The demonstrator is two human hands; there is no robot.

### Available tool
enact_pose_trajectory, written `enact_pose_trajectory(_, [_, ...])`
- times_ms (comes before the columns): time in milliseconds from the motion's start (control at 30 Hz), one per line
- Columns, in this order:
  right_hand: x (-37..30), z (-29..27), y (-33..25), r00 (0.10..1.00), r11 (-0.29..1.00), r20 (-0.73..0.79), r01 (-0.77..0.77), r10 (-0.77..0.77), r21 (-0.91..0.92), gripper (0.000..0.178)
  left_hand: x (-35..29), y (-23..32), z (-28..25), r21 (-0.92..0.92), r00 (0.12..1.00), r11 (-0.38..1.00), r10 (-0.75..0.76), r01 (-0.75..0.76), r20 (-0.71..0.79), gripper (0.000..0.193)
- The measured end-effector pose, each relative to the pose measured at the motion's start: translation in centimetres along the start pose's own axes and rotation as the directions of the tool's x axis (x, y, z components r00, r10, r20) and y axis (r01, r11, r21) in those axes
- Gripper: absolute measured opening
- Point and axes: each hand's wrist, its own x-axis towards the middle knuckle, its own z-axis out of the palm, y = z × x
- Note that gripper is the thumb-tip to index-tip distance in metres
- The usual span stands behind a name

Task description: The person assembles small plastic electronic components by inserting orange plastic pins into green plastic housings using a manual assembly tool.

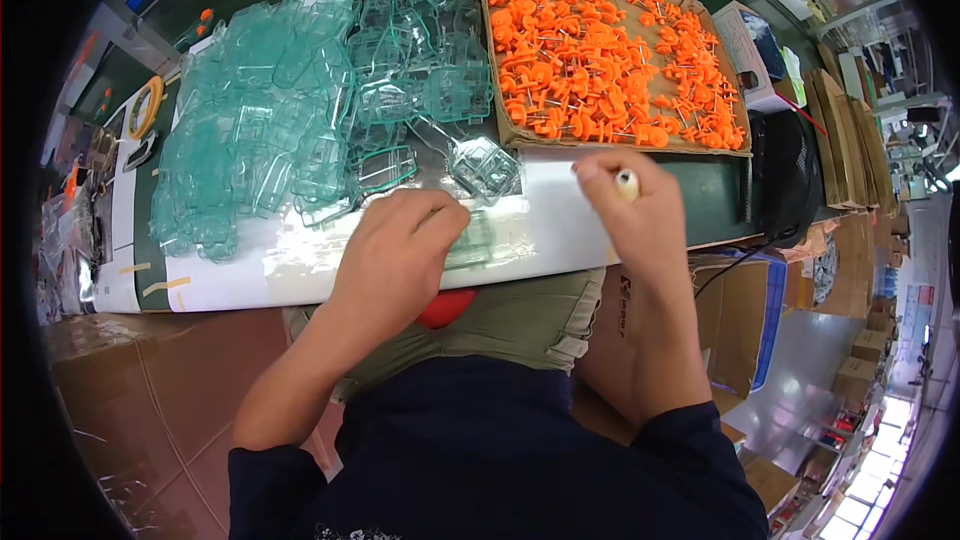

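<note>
Over the near part of the white work surface (560, 225), my left hand (395, 245) is closed, its fingers curled down. A faint, glossy clear plastic piece (485, 240) lies right beside those fingers; whether they grip it is hidden. My right hand (640, 215), raised in front of the cardboard tray, is wrapped round a cream-coloured rod-like handle (627, 184) with a dark spot at its end. Just beyond my hands rest a loose clear plastic shell (485, 165) and another green-edged one (385, 170).
Piled green-tinted clear plastic shells (270, 90) cover the left and middle of the table. A shallow cardboard tray (620, 143) holds many orange plastic pieces (575, 60) with metal pins. A black bag (785, 175) stands right; a yellow tape roll (146, 107) lies far left.
</note>
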Motion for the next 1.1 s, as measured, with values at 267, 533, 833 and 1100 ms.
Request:
enact_pose_trajectory(267, [4.9,-1.5,-1.5,0.972,0.845,-0.051,0.173,-0.229,-0.507,0.018,-2.1,3.4,-0.6,0.147,0.991,0.984,-0.114,0.104,0.063,0.035])
enact_pose_trajectory(533, [6.7,-1.3,-4.5,0.996,0.652,0.031,0.077,-0.082,-0.754,0.021,-2.4,2.9,-1.3,0.114,0.98,0.988,-0.124,0.107,0.154,0.036])
enact_pose_trajectory(833, [10.7,2.2,-3.9,0.943,0.334,0.188,0.278,-0.276,-0.901,0.024,-1.4,3.0,-0.1,-0.023,0.998,0.999,-0.047,0.048,0.038,0.032])
enact_pose_trajectory(1100, [10.9,1.9,-4.9,0.961,0.409,0.159,0.242,-0.227,-0.88,0.023,-1.3,0.6,-0.5,-0.153,0.956,0.944,-0.285,0.293,0.074,0.027])
